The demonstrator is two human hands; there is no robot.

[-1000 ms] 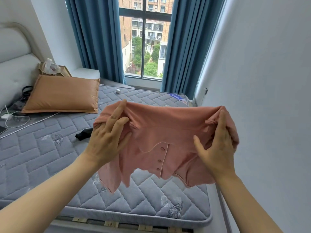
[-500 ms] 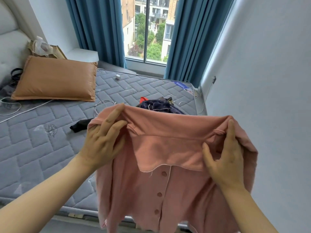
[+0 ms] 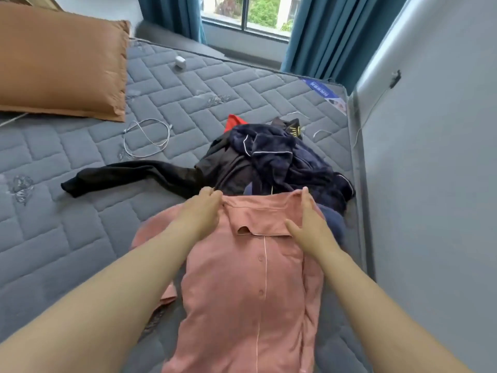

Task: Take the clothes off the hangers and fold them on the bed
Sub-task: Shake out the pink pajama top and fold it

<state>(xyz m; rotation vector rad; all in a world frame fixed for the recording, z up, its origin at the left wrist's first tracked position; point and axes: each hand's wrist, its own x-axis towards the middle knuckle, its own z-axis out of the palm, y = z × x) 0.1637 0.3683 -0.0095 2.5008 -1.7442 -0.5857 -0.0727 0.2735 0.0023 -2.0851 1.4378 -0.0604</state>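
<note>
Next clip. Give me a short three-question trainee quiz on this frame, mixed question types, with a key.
1. True or false: the pink shirt lies buttons up on the mattress.
2. What lies just beyond the shirt's collar? A) a laundry basket B) a pile of dark clothes C) a folded towel
3. Fill in: the left hand and the right hand both touch the shirt near its ____.
Key: 1 true; 2 B; 3 collar.

Mattress label (image 3: 324, 93), print unreadable
</note>
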